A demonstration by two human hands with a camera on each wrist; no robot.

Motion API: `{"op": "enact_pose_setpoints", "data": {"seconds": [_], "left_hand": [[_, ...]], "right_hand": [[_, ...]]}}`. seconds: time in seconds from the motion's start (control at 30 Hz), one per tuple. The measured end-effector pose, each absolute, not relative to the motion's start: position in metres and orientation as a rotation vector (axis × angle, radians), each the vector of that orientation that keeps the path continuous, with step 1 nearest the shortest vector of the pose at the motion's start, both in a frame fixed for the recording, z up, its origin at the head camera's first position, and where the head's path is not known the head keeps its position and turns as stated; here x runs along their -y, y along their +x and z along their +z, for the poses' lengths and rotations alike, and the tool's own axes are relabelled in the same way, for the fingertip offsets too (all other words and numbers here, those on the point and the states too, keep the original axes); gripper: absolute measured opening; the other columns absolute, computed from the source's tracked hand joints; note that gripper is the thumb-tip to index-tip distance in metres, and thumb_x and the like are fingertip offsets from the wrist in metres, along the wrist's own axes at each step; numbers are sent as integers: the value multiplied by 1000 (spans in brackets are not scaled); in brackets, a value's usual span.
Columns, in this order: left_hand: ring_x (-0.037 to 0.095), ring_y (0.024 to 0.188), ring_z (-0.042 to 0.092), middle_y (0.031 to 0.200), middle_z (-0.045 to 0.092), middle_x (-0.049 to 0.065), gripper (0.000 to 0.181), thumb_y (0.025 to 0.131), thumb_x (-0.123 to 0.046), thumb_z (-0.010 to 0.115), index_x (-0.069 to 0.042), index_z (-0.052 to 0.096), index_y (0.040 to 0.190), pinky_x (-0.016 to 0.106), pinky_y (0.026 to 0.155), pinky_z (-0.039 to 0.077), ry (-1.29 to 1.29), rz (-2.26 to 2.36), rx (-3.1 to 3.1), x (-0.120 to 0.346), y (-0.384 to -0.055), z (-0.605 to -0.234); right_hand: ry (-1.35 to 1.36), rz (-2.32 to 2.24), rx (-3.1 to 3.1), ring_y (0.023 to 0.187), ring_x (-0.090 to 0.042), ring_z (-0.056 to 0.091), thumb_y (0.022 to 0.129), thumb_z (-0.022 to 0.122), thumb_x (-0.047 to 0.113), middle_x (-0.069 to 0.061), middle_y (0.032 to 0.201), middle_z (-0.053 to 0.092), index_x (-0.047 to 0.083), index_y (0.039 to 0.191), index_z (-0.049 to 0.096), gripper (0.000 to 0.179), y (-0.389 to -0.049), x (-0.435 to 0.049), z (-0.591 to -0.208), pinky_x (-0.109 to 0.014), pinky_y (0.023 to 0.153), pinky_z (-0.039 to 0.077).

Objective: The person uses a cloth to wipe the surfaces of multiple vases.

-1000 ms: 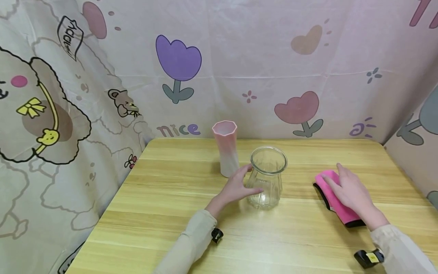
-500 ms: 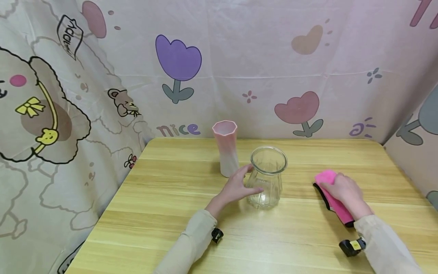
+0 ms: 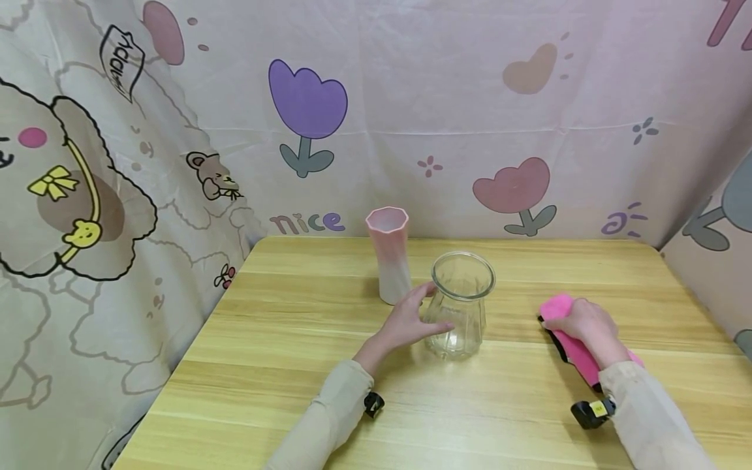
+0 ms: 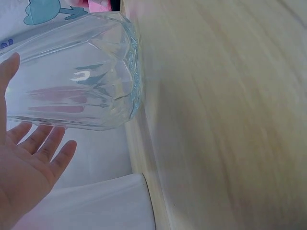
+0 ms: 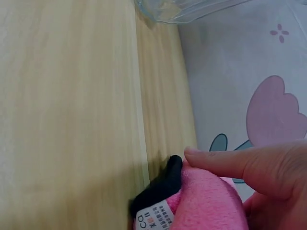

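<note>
A clear glass vase [image 3: 455, 323] with ribbed sides stands upright near the table's middle. My left hand [image 3: 405, 320] is at its left side, thumb in front and fingers spread behind. In the left wrist view the fingers [image 4: 50, 146] are nearly straight and lie close along the glass; I cannot tell how firmly they touch. To the right, my right hand [image 3: 590, 326] grips a folded pink cloth [image 3: 578, 356] with black edging, thumb along its top. A white printed label [image 5: 156, 216] shows on the cloth in the right wrist view; the fingers beneath are mostly hidden.
A pink-to-white ceramic vase [image 3: 392, 261] stands upright just behind and left of my left hand. The wooden table [image 3: 282, 339] ends at the back against a printed fabric curtain [image 3: 411, 85]. Black wrist cameras, such as the right wrist camera [image 3: 592, 413], sit below both hands.
My right hand has moved slightly left over the pink cloth, and its fingers have gone from stretched out to gripping it. The left hand and both vases have stayed put.
</note>
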State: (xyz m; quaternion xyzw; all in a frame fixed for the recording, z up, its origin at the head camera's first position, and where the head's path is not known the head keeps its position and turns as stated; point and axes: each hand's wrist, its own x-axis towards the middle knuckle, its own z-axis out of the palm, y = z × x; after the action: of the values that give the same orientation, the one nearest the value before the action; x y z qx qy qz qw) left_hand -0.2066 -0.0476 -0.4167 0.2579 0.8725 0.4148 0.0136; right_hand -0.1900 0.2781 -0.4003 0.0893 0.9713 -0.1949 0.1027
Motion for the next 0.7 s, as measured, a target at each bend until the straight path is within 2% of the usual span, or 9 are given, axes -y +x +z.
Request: {"op": "enact_pose_setpoints", "data": {"seconds": [0.2,0.47,0.7], "left_hand": [[19,120,44,133,47,6,85,71,-48,72,-12,34,138,36,99,38,809,1293,-2725,48,-207,-417],[19,120,44,133,46,6,86,71,-48,72,-13,34,139,36,100,38,813,1305,-2720,48,-208,-418],[20,119,45,131,48,7,83,71,-46,72,-12,35,138,36,98,39,835,1301,-2735,47,-206,-417]], "right_hand": [[318,-545,-2853,67,-28,47,71,67,47,-22,77,51,-15,95,51,69,-194,-277,-404,-33,53,38],[378,-555,-2864,64,-27,47,72,67,46,-20,75,49,-14,96,51,67,-196,-274,-406,-33,52,39],[366,-545,-2898,56,-23,48,71,68,42,-15,68,50,-7,84,53,53,-199,-272,-413,-31,46,40]]}}
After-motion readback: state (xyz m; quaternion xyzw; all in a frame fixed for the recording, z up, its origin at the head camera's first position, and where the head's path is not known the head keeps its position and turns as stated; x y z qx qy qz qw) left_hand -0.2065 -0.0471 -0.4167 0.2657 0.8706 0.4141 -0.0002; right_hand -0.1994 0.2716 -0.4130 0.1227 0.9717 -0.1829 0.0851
